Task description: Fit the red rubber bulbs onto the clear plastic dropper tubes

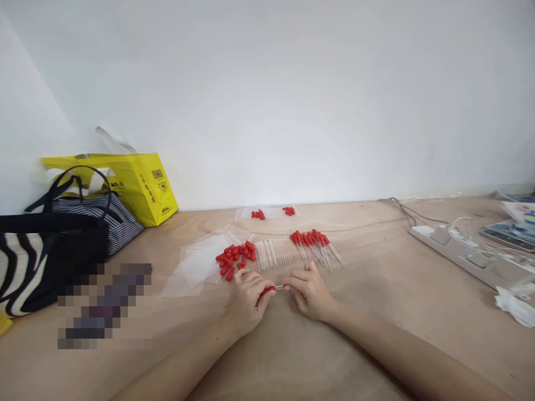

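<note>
My left hand (249, 301) pinches a red rubber bulb (268, 290) near the front of the piles. My right hand (308, 291) is closed on a thin clear tube (280, 287), whose other end meets the bulb. Beyond my left hand lies a pile of loose red bulbs (229, 258) on clear plastic. A row of clear tubes (272, 253) lies just right of that pile. Farther right, several tubes with red bulbs fitted (311, 239) lie together, their thin ends pointing toward the front right.
Clear plastic bags (188, 267) lie left of the bulbs. More red bulbs (258, 214) rest on plastic near the wall. A yellow bag (154, 189) and a black bag (45, 262) stand left. At right are a power strip (468, 259), cables and a white tissue (516, 306).
</note>
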The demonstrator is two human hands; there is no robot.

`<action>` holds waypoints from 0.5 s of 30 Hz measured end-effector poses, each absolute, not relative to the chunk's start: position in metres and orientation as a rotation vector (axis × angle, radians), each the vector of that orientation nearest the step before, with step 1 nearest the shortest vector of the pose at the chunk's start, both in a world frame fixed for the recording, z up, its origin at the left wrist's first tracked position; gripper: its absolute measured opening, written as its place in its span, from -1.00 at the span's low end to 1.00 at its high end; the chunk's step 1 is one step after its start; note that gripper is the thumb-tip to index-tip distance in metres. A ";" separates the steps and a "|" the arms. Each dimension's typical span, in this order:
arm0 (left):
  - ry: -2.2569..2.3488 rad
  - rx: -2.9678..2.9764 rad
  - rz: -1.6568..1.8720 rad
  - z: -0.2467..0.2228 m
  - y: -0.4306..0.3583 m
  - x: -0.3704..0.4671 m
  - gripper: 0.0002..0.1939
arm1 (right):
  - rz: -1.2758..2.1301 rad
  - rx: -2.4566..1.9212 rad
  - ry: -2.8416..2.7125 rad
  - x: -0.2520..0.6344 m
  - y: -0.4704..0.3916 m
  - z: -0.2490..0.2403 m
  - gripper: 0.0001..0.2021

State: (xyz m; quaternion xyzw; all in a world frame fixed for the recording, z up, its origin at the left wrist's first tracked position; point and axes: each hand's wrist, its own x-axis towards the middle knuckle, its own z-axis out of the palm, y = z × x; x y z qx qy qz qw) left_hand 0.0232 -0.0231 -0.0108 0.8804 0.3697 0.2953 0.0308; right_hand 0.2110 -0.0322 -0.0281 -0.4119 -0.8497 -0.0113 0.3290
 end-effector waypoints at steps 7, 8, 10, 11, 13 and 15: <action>1.074 2.698 0.956 -0.013 -0.022 0.023 -0.84 | -0.047 -0.991 -2.194 0.208 -0.031 -0.029 -0.77; 1.068 2.699 0.951 -0.014 -0.022 0.023 -0.85 | -0.044 -0.986 -2.191 0.208 -0.031 -0.029 -0.78; 1.064 2.703 0.941 -0.013 -0.021 0.023 -0.84 | -0.037 -0.984 -2.187 0.209 -0.031 -0.029 -0.78; 1.063 2.704 0.940 -0.013 -0.021 0.023 -0.84 | -0.031 -0.985 -2.188 0.209 -0.031 -0.029 -0.78; 1.056 2.708 0.936 -0.012 -0.020 0.023 -0.83 | -0.016 -0.992 -2.187 0.209 -0.030 -0.029 -0.78; 1.057 2.712 0.936 -0.010 -0.020 0.023 -0.84 | -0.004 -1.002 -2.184 0.209 -0.030 -0.029 -0.78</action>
